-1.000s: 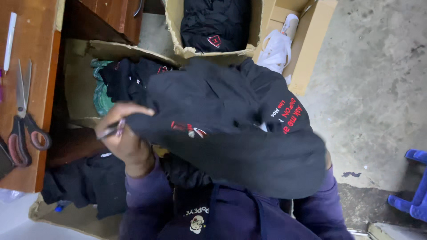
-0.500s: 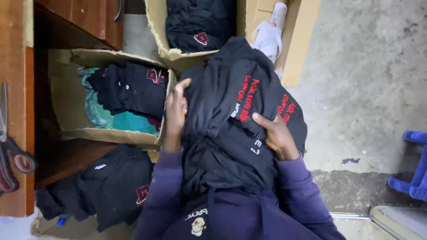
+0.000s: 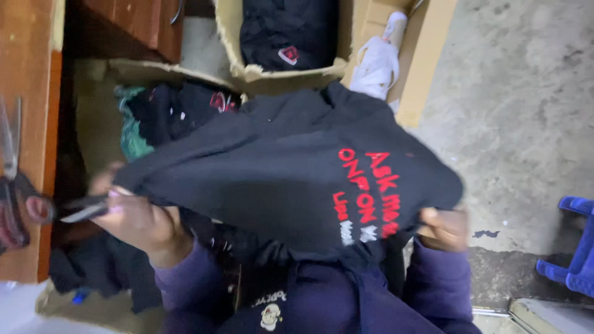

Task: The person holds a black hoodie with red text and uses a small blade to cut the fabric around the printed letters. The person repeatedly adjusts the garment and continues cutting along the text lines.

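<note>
Fingers of both hands clamped on black garment point(image 3: 291, 179) above grey concrete floor point(image 3: 520, 93), cardboard boxes point(image 3: 247, 62), wooden table point(image 3: 28, 74).

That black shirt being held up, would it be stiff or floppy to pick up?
Probably floppy: the black shirt sags and folds between the left hand and right hand. Likely light, since each hand pinches only an edge. It seems unlikely to slip, as the cloth bunches where gripped.

Garment point(image 3: 291, 173) between hands, boxes point(image 3: 247, 68) behind
</note>
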